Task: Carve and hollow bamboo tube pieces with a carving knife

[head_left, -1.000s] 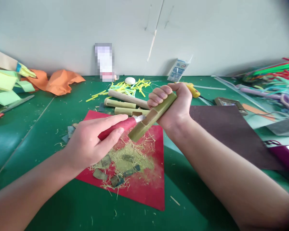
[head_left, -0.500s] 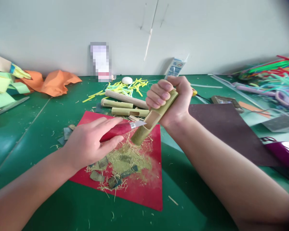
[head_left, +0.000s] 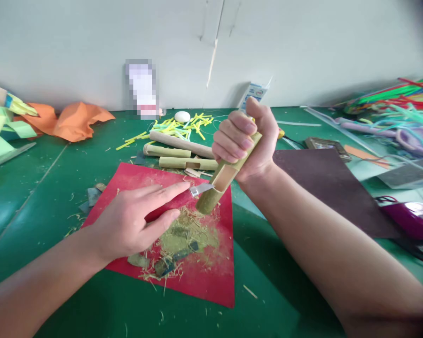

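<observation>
My left hand [head_left: 134, 218] is closed around the red handle of a carving knife [head_left: 167, 205], index finger stretched along it. The blade reaches the notch cut in a bamboo tube [head_left: 208, 202], at the notch's lower end. My right hand [head_left: 245, 141] grips that tube in a fist, thumb up, holding it tilted with its lower end toward me. Beneath both hands lies a red sheet [head_left: 218, 281] strewn with pale shavings, bamboo dust [head_left: 176, 234] and small dark pieces of what looks like sandpaper.
Behind the sheet lie another notched bamboo tube [head_left: 171, 162], a bamboo piece [head_left: 169, 151] and a round stick [head_left: 179, 142]. Crumpled orange paper [head_left: 74, 123] is at left. A dark brown sheet [head_left: 313, 188] and a purple tool [head_left: 412, 218] are at right. A wall stands behind.
The knife tip has shifted slightly down the notch toward its lower edge. My right thumb has lifted a little. The whole view has moved slightly.
</observation>
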Demonstrator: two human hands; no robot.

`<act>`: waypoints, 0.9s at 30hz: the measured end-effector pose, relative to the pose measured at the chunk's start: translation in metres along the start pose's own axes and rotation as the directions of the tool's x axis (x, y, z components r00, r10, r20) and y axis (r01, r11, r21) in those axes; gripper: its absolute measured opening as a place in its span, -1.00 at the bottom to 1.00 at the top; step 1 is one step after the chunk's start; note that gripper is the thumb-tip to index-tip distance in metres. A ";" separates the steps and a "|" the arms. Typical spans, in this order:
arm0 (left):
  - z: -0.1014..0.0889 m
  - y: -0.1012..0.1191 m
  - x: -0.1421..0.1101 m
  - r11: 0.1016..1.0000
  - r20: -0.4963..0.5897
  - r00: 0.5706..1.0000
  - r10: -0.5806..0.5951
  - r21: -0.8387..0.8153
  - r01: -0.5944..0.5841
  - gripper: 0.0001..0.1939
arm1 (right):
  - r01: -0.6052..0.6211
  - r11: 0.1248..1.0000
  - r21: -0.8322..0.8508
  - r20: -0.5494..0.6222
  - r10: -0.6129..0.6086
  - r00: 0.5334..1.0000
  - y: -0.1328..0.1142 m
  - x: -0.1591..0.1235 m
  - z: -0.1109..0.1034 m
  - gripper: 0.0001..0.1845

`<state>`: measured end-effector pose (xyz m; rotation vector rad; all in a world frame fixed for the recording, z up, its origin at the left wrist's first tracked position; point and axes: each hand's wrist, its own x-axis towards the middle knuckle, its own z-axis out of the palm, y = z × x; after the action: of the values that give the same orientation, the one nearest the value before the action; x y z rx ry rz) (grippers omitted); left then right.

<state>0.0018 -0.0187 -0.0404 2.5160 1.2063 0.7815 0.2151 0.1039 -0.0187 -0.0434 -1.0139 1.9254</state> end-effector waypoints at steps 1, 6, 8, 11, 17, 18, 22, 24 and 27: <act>0.001 0.001 0.000 1.000 0.010 1.000 -0.006 -0.019 0.006 -0.53 | -0.012 1.000 0.019 0.051 0.011 0.999 0.000 0.000 -0.002 -0.37; 0.000 0.004 0.001 0.994 0.072 0.995 -0.074 -0.080 0.080 -0.52 | -0.037 0.999 0.014 0.180 0.033 0.983 -0.003 0.000 -0.002 -0.40; 0.000 0.005 0.002 0.994 0.062 0.995 -0.083 -0.069 0.087 -0.51 | -0.024 0.999 -0.024 0.117 0.027 0.993 -0.004 -0.001 0.005 -0.40; 0.001 0.004 0.002 0.997 0.001 0.997 -0.080 -0.020 0.080 -0.51 | -0.029 0.997 -0.078 -0.066 0.024 0.998 -0.004 -0.003 0.018 -0.44; 0.004 0.000 0.000 0.997 -0.101 0.993 -0.061 0.039 0.065 -0.55 | -0.035 0.999 -0.036 -0.390 0.018 0.921 0.001 -0.002 0.023 -0.55; 0.004 -0.001 -0.001 0.998 -0.103 0.993 -0.055 0.030 0.059 -0.54 | -0.039 0.999 -0.018 -0.427 0.028 0.904 0.002 -0.002 0.022 -0.56; 0.003 0.000 -0.002 0.999 -0.084 0.995 -0.053 -0.017 0.051 -0.51 | -0.015 0.995 0.101 -0.484 0.063 0.873 0.004 -0.002 0.018 -0.63; 0.004 0.000 -0.002 0.998 -0.080 0.995 -0.053 -0.035 0.050 -0.50 | 0.004 0.986 0.165 -0.487 0.078 0.870 0.006 -0.003 0.018 -0.67; 0.005 0.000 -0.001 0.998 -0.085 0.995 -0.042 -0.057 0.038 -0.50 | 0.012 0.971 0.239 -0.489 0.110 0.866 0.010 -0.004 0.020 -0.71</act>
<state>0.0041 -0.0196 -0.0451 2.4287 1.2404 0.9096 0.2021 0.0865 -0.0138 -0.4173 -0.4365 1.9241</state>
